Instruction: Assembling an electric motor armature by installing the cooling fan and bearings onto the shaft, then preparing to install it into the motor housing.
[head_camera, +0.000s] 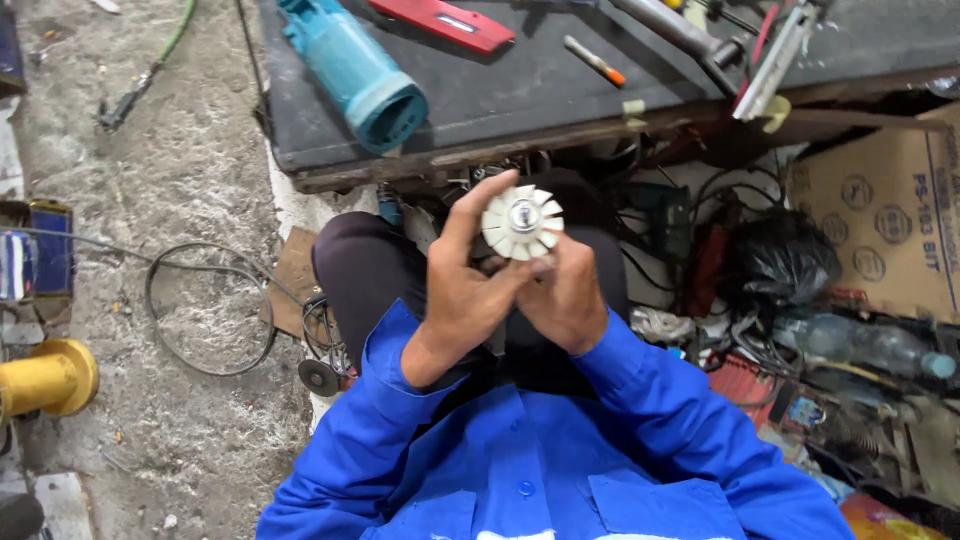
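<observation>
Both hands are raised in front of the chest, just below the edge of a dark workbench (560, 90), closed together around a small white plastic fan (522, 222) with a metal hub. The left hand (470, 290) has its fingers curled up the fan's side; the right hand (568, 295) seems to pinch it from below, though its fingertips are partly hidden. On the bench lies a teal power tool (355, 70).

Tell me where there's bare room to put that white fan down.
Free: the dark bench top between the teal motor housing and the orange-tipped marker; the concrete floor left of the bench. Crowded: the right side, around the cardboard box and black bag.
</observation>
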